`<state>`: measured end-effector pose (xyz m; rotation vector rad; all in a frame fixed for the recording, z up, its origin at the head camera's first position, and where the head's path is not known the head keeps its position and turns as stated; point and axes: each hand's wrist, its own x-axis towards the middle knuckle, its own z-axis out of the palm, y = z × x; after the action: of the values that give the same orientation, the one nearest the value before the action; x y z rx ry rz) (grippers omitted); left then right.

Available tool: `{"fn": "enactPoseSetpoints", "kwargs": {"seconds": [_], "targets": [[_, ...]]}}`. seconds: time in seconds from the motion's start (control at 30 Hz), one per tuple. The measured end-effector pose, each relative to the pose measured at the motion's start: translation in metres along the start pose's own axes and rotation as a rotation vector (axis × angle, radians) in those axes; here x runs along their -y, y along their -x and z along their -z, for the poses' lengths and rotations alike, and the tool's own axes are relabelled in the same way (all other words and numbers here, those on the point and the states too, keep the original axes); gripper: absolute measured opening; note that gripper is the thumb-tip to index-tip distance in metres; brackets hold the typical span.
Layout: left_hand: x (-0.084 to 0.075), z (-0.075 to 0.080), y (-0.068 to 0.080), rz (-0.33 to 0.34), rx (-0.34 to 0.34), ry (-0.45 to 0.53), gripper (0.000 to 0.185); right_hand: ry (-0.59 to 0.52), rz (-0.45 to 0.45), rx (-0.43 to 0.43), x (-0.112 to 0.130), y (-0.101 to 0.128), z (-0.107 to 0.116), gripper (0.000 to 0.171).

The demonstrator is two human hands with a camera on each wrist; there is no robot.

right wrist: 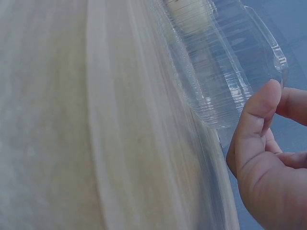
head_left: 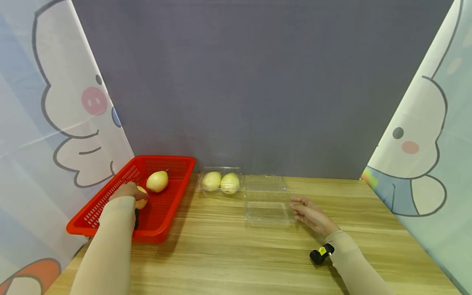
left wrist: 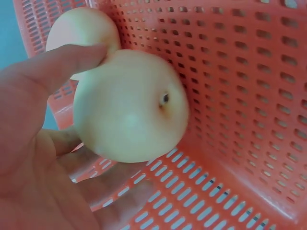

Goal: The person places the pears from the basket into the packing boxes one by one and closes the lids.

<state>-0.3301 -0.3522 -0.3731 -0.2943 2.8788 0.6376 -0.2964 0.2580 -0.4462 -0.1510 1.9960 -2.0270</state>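
Head view, clock centred on frame: upright grey backdrop at 12; pale wood-grain table at 6. Red slotted plastic basket at 8, its raised walls blocking any sideways path out. Clear hinged plastic box at 5, lid folded back toward 12, presumably leaving the base reachable from above. Clear lidded plastic box at 7, between basket and hinged box.

Right hand at 4, thumb and forefinger pinching the hinged box's edge, probably to stop light plastic sliding. Left hand at 8, inside the basket, gripping a round yellow pear: thumb over, fingers beneath, likely against rolling. Second yellow pear toward its 1 o'clock; two pale yellow pears in the lidded box. Black device with yellow patch juts beside the right wrist.
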Motion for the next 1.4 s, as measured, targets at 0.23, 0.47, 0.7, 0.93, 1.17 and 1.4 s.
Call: {"fn": "enactPoseSetpoints", "kwargs": {"seconds": [0.23, 0.47, 0.7, 0.93, 1.17, 1.4], "targets": [[-0.006, 0.003, 0.002, 0.015, 0.077, 0.074, 0.061, 0.002, -0.005, -0.002, 0.001, 0.001, 0.0, 0.059], [-0.008, 0.001, 0.006, 0.066, 0.071, 0.172, 0.08, -0.006, -0.008, -0.011, 0.001, 0.0, -0.001, 0.059], [-0.011, -0.002, 0.006, 0.07, 0.043, 0.218, 0.071, -0.013, -0.007, -0.014, 0.001, 0.0, -0.001, 0.059], [-0.011, -0.004, 0.003, 0.07, 0.04, 0.14, 0.082, -0.004, -0.009, -0.008, 0.002, 0.001, -0.002, 0.059], [-0.015, -0.003, 0.007, 0.03, 0.004, 0.12, 0.068, 0.002, -0.007, -0.009, 0.003, 0.002, -0.003, 0.058], [-0.026, 0.001, 0.016, -0.03, -0.041, 0.112, 0.061, 0.006, -0.004, -0.003, 0.001, 0.001, -0.002, 0.058]]}}
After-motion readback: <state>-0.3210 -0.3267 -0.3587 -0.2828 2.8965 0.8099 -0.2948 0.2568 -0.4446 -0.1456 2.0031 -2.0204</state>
